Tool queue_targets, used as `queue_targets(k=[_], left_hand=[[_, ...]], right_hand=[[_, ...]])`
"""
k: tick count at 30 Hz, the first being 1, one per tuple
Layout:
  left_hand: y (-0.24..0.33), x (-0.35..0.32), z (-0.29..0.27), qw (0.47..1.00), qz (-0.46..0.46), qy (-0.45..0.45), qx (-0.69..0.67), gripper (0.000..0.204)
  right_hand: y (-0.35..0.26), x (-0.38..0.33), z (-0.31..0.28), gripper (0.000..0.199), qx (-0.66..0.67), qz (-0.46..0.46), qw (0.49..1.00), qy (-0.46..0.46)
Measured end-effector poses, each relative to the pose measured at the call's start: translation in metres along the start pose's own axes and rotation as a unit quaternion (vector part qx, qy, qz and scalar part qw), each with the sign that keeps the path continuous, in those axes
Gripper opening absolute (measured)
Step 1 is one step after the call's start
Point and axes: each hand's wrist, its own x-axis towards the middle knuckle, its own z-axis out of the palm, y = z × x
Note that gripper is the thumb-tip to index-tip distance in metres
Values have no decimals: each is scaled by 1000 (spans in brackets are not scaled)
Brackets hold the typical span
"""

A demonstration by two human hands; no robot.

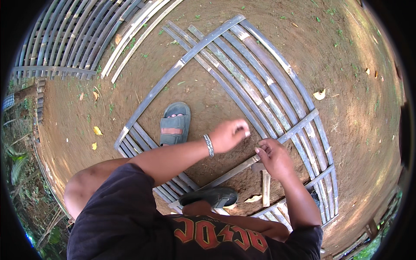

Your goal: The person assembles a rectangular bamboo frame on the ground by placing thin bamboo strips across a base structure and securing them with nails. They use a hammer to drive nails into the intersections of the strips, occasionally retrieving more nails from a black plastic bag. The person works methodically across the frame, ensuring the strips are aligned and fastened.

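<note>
We are outdoors over bare brown earth (364, 143). The fingers of our left hand (229, 137) curl in narrowly but blur, so we cannot tell whether they hold anything. Our right hand (276, 161) has thumb and fingertips close together; whatever may be between them is too small for us to make out. It is at a crossbar (299, 125) of the bamboo frame (180, 64), which lies on the ground around our feet. Just below that hand lies a hammer (266, 188), its head near the crossbar. A silvery bracelet (209, 145) circles our left wrist. Our left sandal (171, 138) rests inside the frame. Farther off, at upper left, lie pale strips (135, 25) beside a slatted bamboo panel (56, 68).
</note>
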Motion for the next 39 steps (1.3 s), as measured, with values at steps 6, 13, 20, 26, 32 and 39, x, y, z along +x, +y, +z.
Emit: queue_targets(k=[6, 13, 20, 26, 32, 39], left_hand=[[-83, 88, -121, 927, 17, 365, 90, 12], [-102, 145, -205, 889, -40, 370, 268, 15], [-131, 157, -187, 865, -19, 440, 242, 13], [-132, 157, -186, 870, -23, 436, 229, 13], [-133, 154, -187, 866, -11, 433, 251, 14], [-128, 154, -187, 877, -24, 411, 249, 12]], right_hand=[[52, 53, 42, 18, -149, -151, 957, 199], [71, 80, 59, 23, -175, -114, 945, 251], [78, 85, 63, 21, -145, -101, 944, 277], [80, 87, 62, 21, -153, -115, 940, 283], [80, 89, 61, 21, -138, -129, 940, 283], [82, 90, 60, 21, -119, -119, 945, 281]])
